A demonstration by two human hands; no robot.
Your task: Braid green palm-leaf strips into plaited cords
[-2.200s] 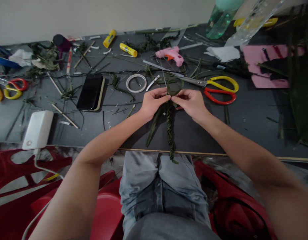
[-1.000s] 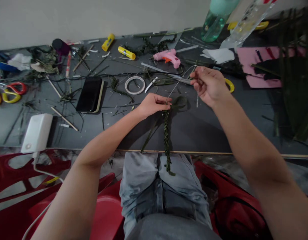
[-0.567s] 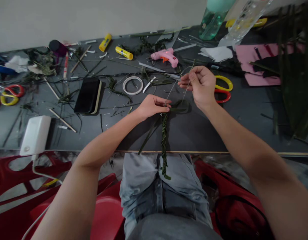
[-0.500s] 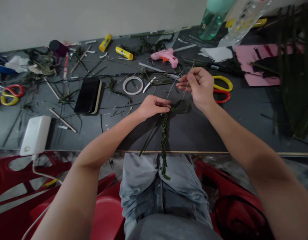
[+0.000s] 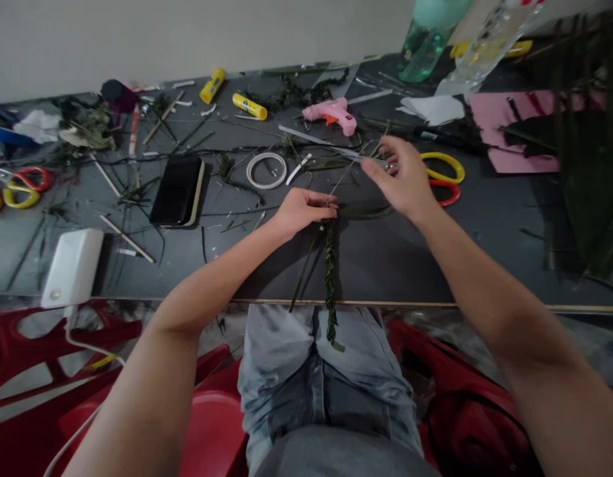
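Observation:
My left hand is closed in a pinch on the top of a braided strip of green leaf. The braid hangs down past the table edge, its lower tip over my lap. A thin wire rises from my left fingertips and slants up to the right. Close to the wire's upper part is my right hand, its thumb and fingers apart, with no hold on anything that I can make out. A loose flat leaf strip stretches right from the braid's top; another narrow strip hangs to its left.
Behind my hands lie a roll of tape, a pink glue gun and yellow glue sticks. Scissors lie beside my right wrist. A phone and white power bank are left. Bottles stand at the back right.
My right hand has loosened from its pinch on the wire, and its fingers have spread. The wire's loop has shifted. The braid's lower end has swung slightly right; my left hand keeps its pinch.

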